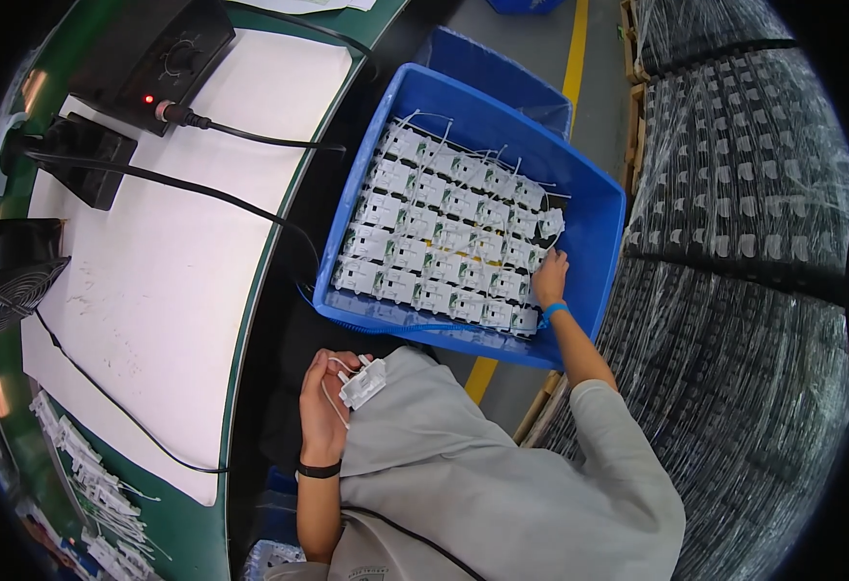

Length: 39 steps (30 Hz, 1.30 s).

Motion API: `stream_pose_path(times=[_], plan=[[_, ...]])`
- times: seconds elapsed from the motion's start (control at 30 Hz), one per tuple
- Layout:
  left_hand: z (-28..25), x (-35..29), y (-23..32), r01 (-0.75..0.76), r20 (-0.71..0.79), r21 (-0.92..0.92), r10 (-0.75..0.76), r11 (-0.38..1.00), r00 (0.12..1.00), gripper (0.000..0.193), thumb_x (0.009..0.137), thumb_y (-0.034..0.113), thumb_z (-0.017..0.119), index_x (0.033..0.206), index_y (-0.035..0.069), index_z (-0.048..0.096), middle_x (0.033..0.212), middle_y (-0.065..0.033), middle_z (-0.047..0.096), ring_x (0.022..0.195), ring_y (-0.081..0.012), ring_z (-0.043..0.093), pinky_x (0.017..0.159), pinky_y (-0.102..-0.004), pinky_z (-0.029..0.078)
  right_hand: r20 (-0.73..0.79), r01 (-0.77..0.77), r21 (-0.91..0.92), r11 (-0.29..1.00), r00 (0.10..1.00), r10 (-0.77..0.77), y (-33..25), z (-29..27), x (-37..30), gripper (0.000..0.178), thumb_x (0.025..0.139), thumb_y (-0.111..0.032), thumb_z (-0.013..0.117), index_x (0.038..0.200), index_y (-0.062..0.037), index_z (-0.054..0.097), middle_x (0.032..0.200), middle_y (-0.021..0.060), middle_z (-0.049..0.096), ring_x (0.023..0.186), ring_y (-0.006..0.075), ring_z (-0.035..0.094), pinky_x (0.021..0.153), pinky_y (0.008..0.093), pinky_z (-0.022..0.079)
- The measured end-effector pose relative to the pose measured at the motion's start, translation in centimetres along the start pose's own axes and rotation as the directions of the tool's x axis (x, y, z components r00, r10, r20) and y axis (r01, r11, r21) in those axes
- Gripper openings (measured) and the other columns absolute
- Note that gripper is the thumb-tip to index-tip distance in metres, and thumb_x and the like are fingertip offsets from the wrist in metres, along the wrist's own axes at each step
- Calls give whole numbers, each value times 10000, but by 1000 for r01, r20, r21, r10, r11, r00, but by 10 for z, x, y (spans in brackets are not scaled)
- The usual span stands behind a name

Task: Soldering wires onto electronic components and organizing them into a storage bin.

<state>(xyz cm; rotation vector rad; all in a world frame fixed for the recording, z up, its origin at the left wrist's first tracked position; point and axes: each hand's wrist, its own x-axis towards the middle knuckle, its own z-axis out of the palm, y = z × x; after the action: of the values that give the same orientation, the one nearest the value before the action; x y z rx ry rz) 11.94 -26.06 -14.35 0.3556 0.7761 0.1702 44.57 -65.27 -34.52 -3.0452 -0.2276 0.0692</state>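
My left hand [325, 407], a black band on its wrist, is closed around a small white plastic housing [363, 383] above my lap. A thin white cable loops from that housing past my fingers. My right hand [550, 279], with a blue wrist strap, reaches into a blue plastic bin [594, 208]. Its fingers are drawn together at the lower end of a tilted white housing [551, 224], at the right end of the rows; the fingertips are partly hidden. Several rows of similar white housings [405, 254] with green parts and white cables lie in the bin.
Left of me is a green workbench [213, 523] with a white sheet [153, 320], a black control box [168, 58] with a red light, a black fan [17, 276] and cables. White cabled parts [95, 484] lie near its front. Film-wrapped stacks [734, 145] stand at right.
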Motion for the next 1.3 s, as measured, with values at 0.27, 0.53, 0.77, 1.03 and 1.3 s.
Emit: stream_pose_path(times=[0.27,0.53,0.77,1.03,1.3], plan=[[-5,1,0,-16,20,7,16,1000,1000,283,1074,271,464,863,87,504,931,-97,617,1035,-277,613,1056,-424,436,52,68,-171,983,997,-60,-11,5,-4,549,813,40,597,1356,39,512,1361,272,475,1177,464,489,976,484,481],[-5,2,-1,-3,-20,-23,2,1000,1000,255,1055,244,456,854,91,488,928,-106,633,1044,-291,635,1036,-417,452,85,142,-152,978,988,-130,8,20,-1,611,836,41,582,1421,56,409,1348,288,458,1198,466,477,995,477,484],[-6,-1,1,-17,-23,-32,16,999,1000,259,1057,252,463,856,91,491,927,-108,631,1047,-295,633,1043,-417,447,210,80,-118,990,976,-54,-4,-8,5,643,802,-34,668,1385,72,418,1257,253,496,1180,438,501,977,484,491],[-2,0,0,-31,-13,-33,31,999,999,268,1062,247,466,854,81,495,931,-126,629,1038,-302,630,1050,-423,444,-109,360,234,903,933,-344,-83,-24,7,494,863,-81,621,1324,52,505,1325,267,524,1211,455,496,1055,483,412],[-1,0,-1,-49,-15,-16,49,999,999,263,1059,248,467,857,83,499,937,-126,633,1060,-314,637,1028,-418,453,59,530,207,822,832,-551,-143,-11,-3,596,870,-190,731,1382,6,499,1395,244,497,1273,420,483,1076,471,404]])
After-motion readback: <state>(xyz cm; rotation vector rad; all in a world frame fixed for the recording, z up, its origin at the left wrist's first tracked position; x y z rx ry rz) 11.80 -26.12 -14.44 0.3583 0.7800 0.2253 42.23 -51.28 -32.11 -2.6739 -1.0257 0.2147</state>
